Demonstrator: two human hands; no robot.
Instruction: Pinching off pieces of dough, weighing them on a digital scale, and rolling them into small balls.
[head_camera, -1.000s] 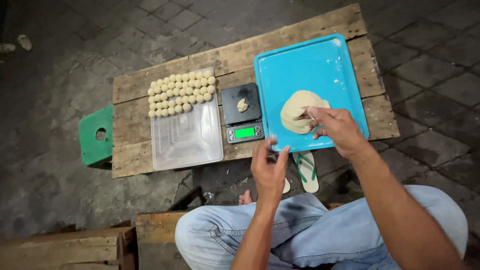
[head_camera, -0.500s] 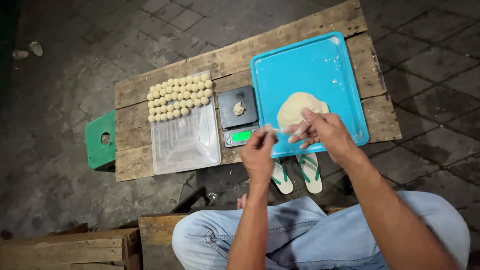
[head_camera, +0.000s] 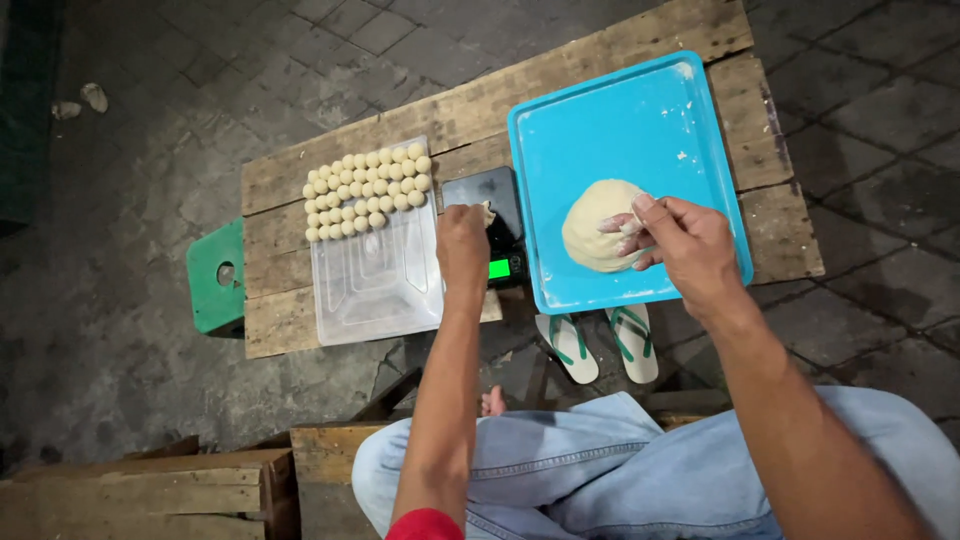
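A: Report the state of both hands.

B: My left hand (head_camera: 462, 243) is over the small black digital scale (head_camera: 490, 222) with the green display. Its fingertips pinch a small pale piece of dough (head_camera: 487, 212) at the platform; the grip is clenched on that piece. My right hand (head_camera: 688, 245) rests on the pale, rounded mound of soft dough (head_camera: 592, 226), fingers bent into its right side. The mound lies on the turquoise plastic tray (head_camera: 640, 110), toward the near edge. Whether those fingers are closed on a pinch of it, I cannot tell.

A: Handling properties?

B: Judged soft, light, pliable and likely tacky. It should deform under any pressure and tear, not lift whole. Take hold at the mound's edge with fingertips and pull off a small portion. The rolled pale dough balls (head_camera: 366, 190), set in rows on the clear plastic sheet (head_camera: 377, 281), look easy to dent; handle them lightly.

A: Change from half a second earlier?

B: Then both hands met at the tray's near left corner. Now the left has moved across to the scale, and the right has gone back onto the mound. The wooden plank desk (head_camera: 330, 165) and the rows appear unchanged.
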